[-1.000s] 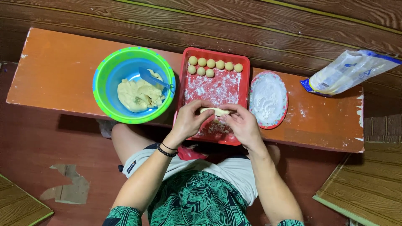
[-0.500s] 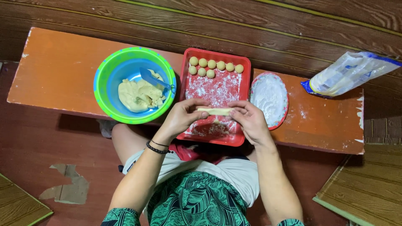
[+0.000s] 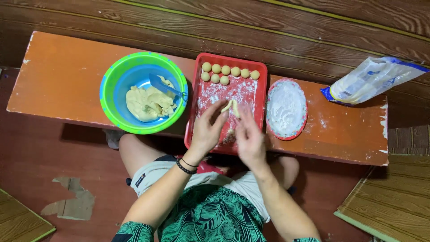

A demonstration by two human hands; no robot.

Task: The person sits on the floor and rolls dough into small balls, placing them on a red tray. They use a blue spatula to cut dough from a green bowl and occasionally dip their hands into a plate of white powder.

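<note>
Two hands meet over the middle of the red tray (image 3: 259, 96) in the head view, and I see a small strip of pale dough (image 3: 231, 106) pressed between them. My read is that the left hand (image 3: 208, 129) has its palm turned inward with fingers extended, the fingertips touching the dough piece; the right hand (image 3: 249, 136) faces it, its fingers likewise closed against the same piece, so both hands pinch the dough together rather than hang open. The dough piece sits at the fingertips, just above the floured floor of the tray.

Beyond the fingertips, at the far end of the tray, lie two short rows of dough balls (image 3: 225, 74). Just to the left of the left hand stands a green bowl (image 3: 109, 83) with a blue inside, holding a lump of dough (image 3: 145, 104) and a blue scraper (image 3: 163, 86). Just to the right of the right hand rests a red-rimmed plate of flour (image 3: 286, 108). Well apart, further right, lies a plastic flour bag (image 3: 370, 79). Everything stands on an orange bench (image 3: 58, 76). A black bracelet (image 3: 184, 166) circles the left wrist.
</note>
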